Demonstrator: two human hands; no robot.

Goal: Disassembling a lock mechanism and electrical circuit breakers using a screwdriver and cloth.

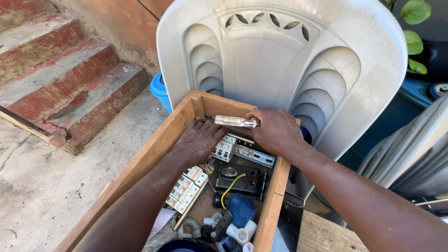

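Screwdriver [234, 122]: clear-handled, held level over the far end of the wooden box [154, 148].
Right hand [276, 130]: closed around the screwdriver's shaft end.
Left hand [199, 142]: laid palm down inside the box, just beside a white breaker [224, 149]; its grip cannot be told.
Box contents: row of breakers [186, 189], black door lock [241, 179], white pipe fittings [242, 232].
Behind: white plastic chair [280, 60].
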